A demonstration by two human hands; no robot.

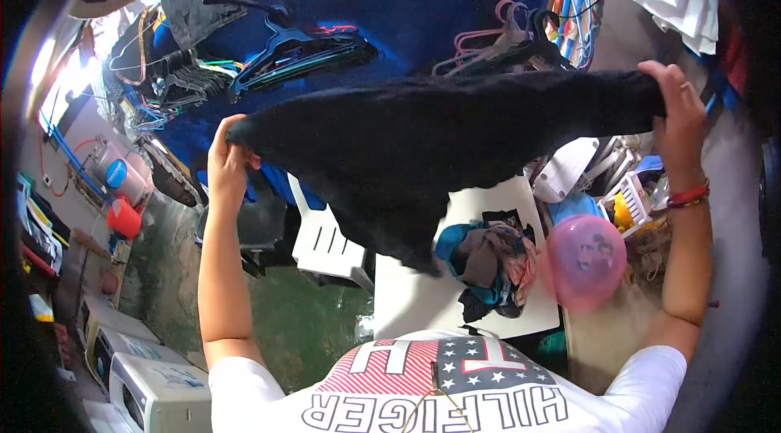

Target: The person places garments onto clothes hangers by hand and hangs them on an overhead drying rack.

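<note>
A black garment (423, 128) is stretched out in the air between my two hands, its lower part hanging to a point above a white table (399, 295). My left hand (229, 152) is closed on the garment's left end. At the other end, my right hand (679, 112) grips the cloth, with a red band round that wrist. A crumpled pile of mixed clothes (492, 262) lies on the table below, partly beside the hanging cloth. What the garment is cannot be made out.
A pink balloon (586, 262) touches the table's right side. A white plastic chair (329, 242) stands left of the table. Hangers (301, 51) lie on blue cloth ahead, with pink hangers (488, 39) further right. Washing machines (159, 384) stand at lower left, near a red bucket (124, 217).
</note>
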